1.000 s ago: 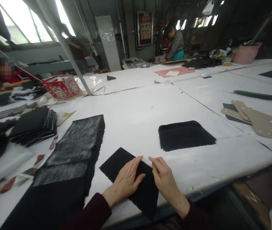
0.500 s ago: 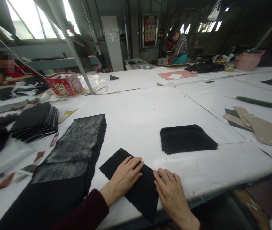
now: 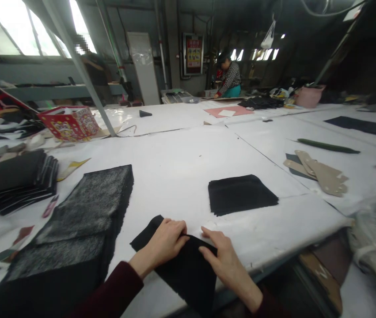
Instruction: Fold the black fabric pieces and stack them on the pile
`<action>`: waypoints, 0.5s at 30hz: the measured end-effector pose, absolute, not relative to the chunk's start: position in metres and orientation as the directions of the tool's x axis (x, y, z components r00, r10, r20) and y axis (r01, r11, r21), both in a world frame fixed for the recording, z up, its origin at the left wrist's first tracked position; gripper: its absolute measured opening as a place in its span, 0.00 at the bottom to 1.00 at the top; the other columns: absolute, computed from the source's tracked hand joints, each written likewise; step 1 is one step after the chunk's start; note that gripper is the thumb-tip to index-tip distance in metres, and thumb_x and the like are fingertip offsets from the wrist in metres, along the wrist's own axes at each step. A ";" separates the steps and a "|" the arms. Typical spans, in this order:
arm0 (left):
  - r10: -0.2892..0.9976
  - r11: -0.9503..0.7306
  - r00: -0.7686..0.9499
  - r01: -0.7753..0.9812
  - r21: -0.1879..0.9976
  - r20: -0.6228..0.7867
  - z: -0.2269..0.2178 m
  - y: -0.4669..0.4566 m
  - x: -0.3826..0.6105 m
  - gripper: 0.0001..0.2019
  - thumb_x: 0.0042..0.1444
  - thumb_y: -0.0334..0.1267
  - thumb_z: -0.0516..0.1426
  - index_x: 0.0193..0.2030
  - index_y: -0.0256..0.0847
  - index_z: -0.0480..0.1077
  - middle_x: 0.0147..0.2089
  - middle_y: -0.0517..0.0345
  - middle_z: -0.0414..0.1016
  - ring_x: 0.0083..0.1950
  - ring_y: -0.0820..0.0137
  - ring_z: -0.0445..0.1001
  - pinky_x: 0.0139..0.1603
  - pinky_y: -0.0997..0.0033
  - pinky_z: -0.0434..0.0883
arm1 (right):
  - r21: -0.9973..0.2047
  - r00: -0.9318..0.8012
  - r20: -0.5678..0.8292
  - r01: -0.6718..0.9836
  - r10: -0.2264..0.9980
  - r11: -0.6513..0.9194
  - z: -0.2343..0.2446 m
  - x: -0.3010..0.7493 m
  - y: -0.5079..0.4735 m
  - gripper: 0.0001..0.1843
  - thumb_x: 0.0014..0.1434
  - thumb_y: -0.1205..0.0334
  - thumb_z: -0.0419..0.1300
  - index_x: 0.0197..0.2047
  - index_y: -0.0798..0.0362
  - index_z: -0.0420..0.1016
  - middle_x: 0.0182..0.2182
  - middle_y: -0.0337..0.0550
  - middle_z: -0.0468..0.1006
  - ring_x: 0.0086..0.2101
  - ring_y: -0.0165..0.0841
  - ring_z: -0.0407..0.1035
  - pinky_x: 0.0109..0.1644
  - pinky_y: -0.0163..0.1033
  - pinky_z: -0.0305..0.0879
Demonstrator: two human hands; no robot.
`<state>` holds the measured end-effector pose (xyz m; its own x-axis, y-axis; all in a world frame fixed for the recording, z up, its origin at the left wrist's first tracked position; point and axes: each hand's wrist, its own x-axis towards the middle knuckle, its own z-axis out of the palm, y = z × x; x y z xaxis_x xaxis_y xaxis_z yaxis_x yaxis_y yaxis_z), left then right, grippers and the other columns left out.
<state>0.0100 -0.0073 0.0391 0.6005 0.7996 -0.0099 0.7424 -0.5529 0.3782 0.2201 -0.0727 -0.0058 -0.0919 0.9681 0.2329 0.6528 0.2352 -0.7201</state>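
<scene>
A black fabric piece lies at the table's front edge, its near corner hanging over. My left hand is closed on its far edge, fingers curled and thumb pressed in, and the cloth rises a little there. At the right edge of the piece is my right hand, thumb and forefinger apart; the thumb touches the cloth. Beyond the hands rests a flat stack of black fabric pieces. To the left stands a tall pile of black fabric with a speckled grey top.
The white tabletop spreads ahead. Beige templates and a long green object lie right. A folded dark stack, a red patterned box and a slanting pole stand left. Co-workers are at the far tables.
My left hand has gone from lying flat to gripping the far edge of the fabric. My right hand's thumb and forefinger have spread. The view has turned right.
</scene>
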 end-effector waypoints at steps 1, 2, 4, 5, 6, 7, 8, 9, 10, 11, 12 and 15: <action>0.809 -0.529 0.587 0.737 0.421 -0.011 0.041 -0.009 0.009 0.04 0.62 0.39 0.55 0.37 0.42 0.68 0.34 0.60 0.75 0.38 0.65 0.72 0.45 0.65 0.64 | -0.790 -0.095 0.152 0.586 0.984 0.178 -0.004 0.222 -0.070 0.19 0.59 0.63 0.58 0.53 0.49 0.75 0.42 0.45 0.79 0.43 0.39 0.71 0.48 0.45 0.66; 0.820 -0.500 0.572 0.735 0.458 -0.022 0.043 -0.009 0.008 0.04 0.61 0.39 0.55 0.37 0.43 0.68 0.33 0.61 0.75 0.38 0.66 0.72 0.44 0.66 0.63 | -0.851 -0.108 0.057 0.515 0.993 0.105 -0.002 0.225 -0.068 0.15 0.58 0.63 0.59 0.49 0.50 0.78 0.39 0.43 0.80 0.41 0.38 0.72 0.46 0.43 0.66; 0.836 -0.435 0.545 0.731 0.526 -0.066 0.045 -0.006 0.004 0.04 0.60 0.40 0.56 0.35 0.44 0.69 0.33 0.62 0.75 0.37 0.66 0.72 0.41 0.68 0.63 | -0.924 -0.136 -0.119 0.378 0.983 -0.059 0.003 0.240 -0.064 0.09 0.57 0.62 0.60 0.38 0.51 0.81 0.31 0.40 0.80 0.35 0.36 0.72 0.39 0.38 0.65; 0.838 -0.397 0.537 0.722 0.567 -0.096 0.045 -0.003 0.003 0.05 0.59 0.41 0.57 0.35 0.43 0.69 0.33 0.62 0.75 0.37 0.67 0.71 0.39 0.69 0.62 | -0.940 -0.138 -0.181 0.316 0.974 -0.130 0.005 0.251 -0.062 0.08 0.56 0.61 0.60 0.35 0.52 0.81 0.29 0.39 0.79 0.32 0.35 0.71 0.36 0.37 0.64; 0.837 -0.353 0.531 0.706 0.613 -0.129 0.044 0.002 0.004 0.06 0.59 0.41 0.57 0.34 0.43 0.70 0.32 0.63 0.74 0.36 0.68 0.71 0.37 0.70 0.62 | -0.948 -0.123 -0.222 0.258 0.967 -0.185 0.009 0.263 -0.058 0.08 0.55 0.59 0.62 0.33 0.52 0.81 0.27 0.38 0.78 0.30 0.33 0.71 0.34 0.35 0.62; 0.833 -0.305 0.529 0.684 0.662 -0.163 0.043 0.008 0.006 0.07 0.59 0.42 0.57 0.34 0.42 0.70 0.31 0.63 0.74 0.34 0.68 0.70 0.36 0.71 0.62 | -0.954 -0.092 -0.242 0.205 0.966 -0.219 0.013 0.278 -0.054 0.08 0.53 0.58 0.63 0.32 0.53 0.81 0.26 0.37 0.77 0.29 0.32 0.70 0.33 0.35 0.61; 0.827 -0.256 0.529 0.657 0.709 -0.191 0.042 0.014 0.011 0.09 0.58 0.43 0.56 0.33 0.41 0.70 0.30 0.63 0.73 0.33 0.69 0.69 0.34 0.72 0.61 | -0.958 -0.059 -0.251 0.157 0.966 -0.239 0.017 0.294 -0.048 0.09 0.51 0.57 0.65 0.32 0.53 0.80 0.26 0.37 0.77 0.28 0.31 0.69 0.33 0.34 0.61; 0.822 -0.212 0.530 0.626 0.751 -0.210 0.041 0.021 0.019 0.10 0.58 0.45 0.56 0.33 0.41 0.70 0.29 0.63 0.72 0.32 0.70 0.69 0.33 0.72 0.61 | -0.962 -0.024 -0.253 0.115 0.967 -0.249 0.022 0.310 -0.041 0.10 0.50 0.56 0.66 0.33 0.53 0.80 0.26 0.37 0.77 0.28 0.31 0.69 0.33 0.34 0.61; 0.819 -0.178 0.532 0.594 0.784 -0.217 0.040 0.029 0.029 0.11 0.58 0.45 0.56 0.32 0.40 0.70 0.29 0.63 0.71 0.32 0.70 0.68 0.32 0.73 0.62 | -0.965 0.015 -0.247 0.085 0.969 -0.247 0.028 0.326 -0.032 0.12 0.49 0.55 0.66 0.34 0.53 0.80 0.27 0.37 0.78 0.29 0.31 0.70 0.34 0.34 0.62; 0.822 -0.157 0.528 0.569 0.807 -0.213 0.039 0.038 0.041 0.12 0.59 0.46 0.56 0.32 0.40 0.70 0.28 0.63 0.71 0.32 0.70 0.68 0.32 0.72 0.62 | -0.969 0.053 -0.234 0.073 0.971 -0.238 0.033 0.343 -0.022 0.13 0.49 0.54 0.67 0.35 0.53 0.80 0.28 0.38 0.78 0.30 0.31 0.70 0.35 0.35 0.63; 0.837 -0.152 0.513 0.553 0.819 -0.191 0.038 0.048 0.055 0.13 0.59 0.47 0.55 0.32 0.39 0.70 0.29 0.62 0.71 0.32 0.69 0.68 0.33 0.72 0.63 | -0.971 0.090 -0.216 0.085 0.972 -0.223 0.037 0.359 -0.009 0.15 0.49 0.53 0.67 0.36 0.54 0.80 0.30 0.39 0.79 0.31 0.32 0.71 0.36 0.36 0.64; 0.906 -0.251 0.422 0.553 0.795 -0.007 0.036 0.082 0.100 0.10 0.60 0.44 0.55 0.33 0.40 0.70 0.37 0.57 0.75 0.40 0.66 0.72 0.41 0.68 0.67 | -0.929 0.183 -0.118 0.326 0.976 -0.174 0.043 0.403 0.037 0.17 0.51 0.51 0.63 0.39 0.55 0.80 0.34 0.44 0.81 0.35 0.36 0.74 0.39 0.38 0.67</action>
<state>0.1002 0.0820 0.0359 0.4224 0.9064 -0.0072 0.5526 -0.2512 0.7947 0.4028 0.0366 0.0431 0.1827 0.9760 -0.1184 0.3260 -0.1738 -0.9293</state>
